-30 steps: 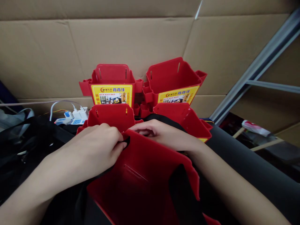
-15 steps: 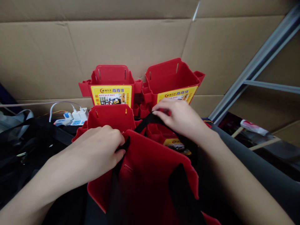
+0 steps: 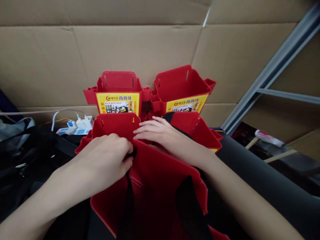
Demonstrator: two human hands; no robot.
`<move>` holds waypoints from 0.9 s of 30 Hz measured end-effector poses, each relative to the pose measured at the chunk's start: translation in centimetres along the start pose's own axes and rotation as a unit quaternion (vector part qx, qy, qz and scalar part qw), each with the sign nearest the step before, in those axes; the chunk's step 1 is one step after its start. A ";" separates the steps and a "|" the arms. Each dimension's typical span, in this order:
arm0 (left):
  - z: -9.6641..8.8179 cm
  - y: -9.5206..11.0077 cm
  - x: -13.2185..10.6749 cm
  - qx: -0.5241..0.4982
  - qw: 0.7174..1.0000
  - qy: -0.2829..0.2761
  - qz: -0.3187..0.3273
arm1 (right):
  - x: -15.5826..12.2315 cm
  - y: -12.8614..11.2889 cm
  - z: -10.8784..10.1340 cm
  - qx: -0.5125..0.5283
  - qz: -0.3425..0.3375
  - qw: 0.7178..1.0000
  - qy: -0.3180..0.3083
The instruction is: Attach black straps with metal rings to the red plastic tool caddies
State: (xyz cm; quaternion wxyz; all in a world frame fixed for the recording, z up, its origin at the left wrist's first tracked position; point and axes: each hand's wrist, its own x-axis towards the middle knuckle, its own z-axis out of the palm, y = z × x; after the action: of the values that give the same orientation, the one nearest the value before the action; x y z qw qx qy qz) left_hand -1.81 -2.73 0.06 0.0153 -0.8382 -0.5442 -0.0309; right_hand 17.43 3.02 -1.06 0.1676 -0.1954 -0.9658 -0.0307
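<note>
The nearest red plastic bucket (image 3: 170,166) stands right in front of me, its inside facing up towards me. My left hand (image 3: 110,153) is closed on a black strap (image 3: 130,190) at the bucket's upper left edge. Fingers stretched out, my right hand (image 3: 160,133) reaches over the far side of the bucket's rim, its thumb and palm side hidden. Behind that wrist runs more black webbing (image 3: 183,131). A wide black strap (image 3: 192,203) hangs inside the bucket on the right.
Several more red buckets stand beyond, including one at the back left (image 3: 118,81) and one at the back right (image 3: 182,83). A power strip (image 3: 75,130) with chargers lies left, near black straps (image 3: 50,150). Cardboard (image 3: 135,46) walls the back; a metal frame (image 3: 270,66) slants at right.
My right hand has let go of the black strap and moved left and down to the bucket's rim, fingers extended. My left hand keeps its hold.
</note>
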 end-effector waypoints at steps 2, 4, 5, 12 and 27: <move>-0.1 0.0 0.1 0.008 1.000 0.002 -0.008 | 0.4 0.2 0.4 -0.031 -0.006 0.999 0.002; 0.0 -0.2 0.1 0.014 1.000 0.000 -0.012 | 0.4 1.0 0.2 -0.099 0.016 0.994 0.032; 0.0 -0.3 0.1 0.015 1.000 -0.003 -0.011 | 0.2 1.5 -0.1 -0.141 0.040 0.988 0.057; 0.2 -0.8 -0.1 -0.020 0.999 -0.025 0.006 | -2.7 4.9 -3.7 -0.313 0.266 0.902 0.131; 0.1 4.2 -3.3 -0.009 0.983 0.055 0.174 | 0.3 1.0 1.3 -0.020 -0.004 1.000 0.017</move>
State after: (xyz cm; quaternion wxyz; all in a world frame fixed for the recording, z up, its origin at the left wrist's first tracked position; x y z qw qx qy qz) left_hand 0.70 -7.41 -0.22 0.0427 -0.9172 -0.3883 -0.0787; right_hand 17.16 4.23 -2.17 0.1801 -0.1941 -0.9628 -0.0536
